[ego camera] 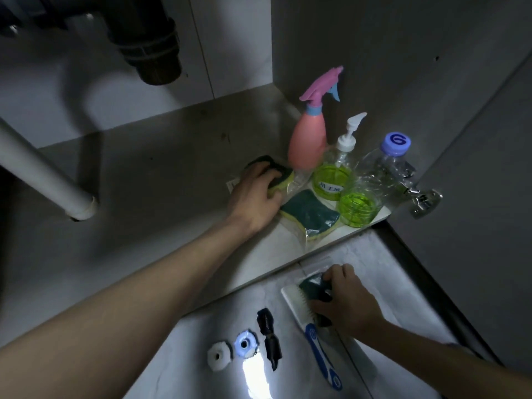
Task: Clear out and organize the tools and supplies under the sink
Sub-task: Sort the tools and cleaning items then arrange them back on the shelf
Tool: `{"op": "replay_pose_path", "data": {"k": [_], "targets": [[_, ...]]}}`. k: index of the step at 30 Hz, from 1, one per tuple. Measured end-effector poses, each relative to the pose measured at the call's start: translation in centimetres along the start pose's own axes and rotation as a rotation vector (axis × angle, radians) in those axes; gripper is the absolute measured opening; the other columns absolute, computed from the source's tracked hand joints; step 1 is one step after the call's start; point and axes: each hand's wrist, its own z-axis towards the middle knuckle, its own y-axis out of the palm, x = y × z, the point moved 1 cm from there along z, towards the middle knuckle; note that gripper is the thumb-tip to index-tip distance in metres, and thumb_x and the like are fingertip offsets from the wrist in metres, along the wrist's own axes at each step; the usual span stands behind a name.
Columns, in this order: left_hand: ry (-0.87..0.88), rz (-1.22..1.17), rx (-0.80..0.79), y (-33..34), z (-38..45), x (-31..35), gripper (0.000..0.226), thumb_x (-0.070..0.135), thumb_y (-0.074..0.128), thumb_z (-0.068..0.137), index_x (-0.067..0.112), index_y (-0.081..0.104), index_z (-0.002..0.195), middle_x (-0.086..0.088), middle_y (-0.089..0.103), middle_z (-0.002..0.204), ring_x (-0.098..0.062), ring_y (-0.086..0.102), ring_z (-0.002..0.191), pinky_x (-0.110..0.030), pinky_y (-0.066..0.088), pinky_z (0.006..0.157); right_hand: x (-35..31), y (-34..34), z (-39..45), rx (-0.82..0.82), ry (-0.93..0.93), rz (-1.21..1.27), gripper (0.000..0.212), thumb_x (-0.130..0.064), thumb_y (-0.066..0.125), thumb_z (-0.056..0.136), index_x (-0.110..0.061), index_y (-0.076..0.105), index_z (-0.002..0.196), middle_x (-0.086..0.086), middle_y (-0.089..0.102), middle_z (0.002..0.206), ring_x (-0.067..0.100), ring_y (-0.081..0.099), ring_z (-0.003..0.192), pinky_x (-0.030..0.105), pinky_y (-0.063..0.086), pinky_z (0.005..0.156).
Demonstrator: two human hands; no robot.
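Note:
My left hand (254, 197) reaches into the cabinet and grips a green and yellow sponge (276, 171) on the cabinet floor (149, 174). A second bagged sponge (311, 217) lies just right of that hand. Behind them stand a pink spray bottle (308, 142), a clear pump bottle (334, 174) with green liquid and a clear bottle with a purple cap (371, 191). On the floor outside, my right hand (345, 300) holds a dark green sponge (312, 287) lying over a white brush with a blue handle (311, 326).
A black drain pipe (149, 44) hangs at the top left and a white pipe (43, 174) slants down to the cabinet floor. On the floor outside lie a white fitting (219, 357), a blue fitting (244, 344) and a black part (269, 338). A door hinge (423, 201) sits at the right.

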Motion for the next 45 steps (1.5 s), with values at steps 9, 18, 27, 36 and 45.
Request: {"op": "replay_pose_path", "data": {"k": [9,18,27,36,45], "targets": [[-0.159,0.141,-0.223,2.2,-3.3,0.1,0.092,0.078,0.052,0.079,0.039,0.015,0.154,-0.005,0.017,0.162,-0.029,0.021,0.147,-0.052,0.029,0.115,2.3,-0.9,-0.7,0.065,0.039,-0.056,0.069,-0.059,0.078,0.071,-0.030,0.040,0.120,-0.008,0.043,0.112,0.010,0.048,0.097,0.024,0.047,0.074],[-0.068,0.141,-0.262,2.0,-1.3,-0.6,0.092,0.076,0.053,0.079,0.037,0.018,0.155,-0.003,0.016,0.164,-0.025,0.019,0.149,-0.051,0.028,0.117,2.0,-1.4,-1.1,-0.024,0.012,0.038,0.059,-0.038,0.080,0.075,-0.031,0.045,0.123,-0.011,0.052,0.116,0.006,0.053,0.098,0.026,0.053,0.081],[-0.021,0.053,-0.097,-0.6,-3.4,-1.7,0.061,0.064,0.039,0.087,0.030,0.046,0.137,0.001,0.053,0.135,-0.021,0.050,0.123,-0.039,0.046,0.098,0.0,-2.6,-4.0,0.119,-0.191,0.478,0.066,-0.025,0.083,0.072,-0.048,0.046,0.121,-0.022,0.061,0.109,-0.004,0.059,0.100,0.012,0.053,0.072],[-0.083,-0.110,0.044,-4.4,-9.4,-4.0,0.014,0.033,0.050,0.093,0.034,0.064,0.097,0.020,0.066,0.083,0.003,0.061,0.073,-0.022,0.045,0.064,-9.6,-7.2,-4.8,0.226,-0.484,0.672,0.060,-0.036,0.079,0.075,-0.037,0.048,0.126,-0.020,0.063,0.120,0.002,0.064,0.109,0.012,0.052,0.080],[-0.130,-0.090,0.016,-5.4,-14.0,-4.5,0.016,0.032,0.050,0.093,0.035,0.063,0.101,0.023,0.068,0.094,-0.004,0.064,0.084,-0.030,0.052,0.075,-16.7,-15.7,5.8,0.517,-0.421,-0.532,0.042,-0.031,0.057,0.088,-0.013,0.057,0.126,0.012,0.059,0.119,0.041,0.062,0.094,0.043,0.050,0.066]]}}
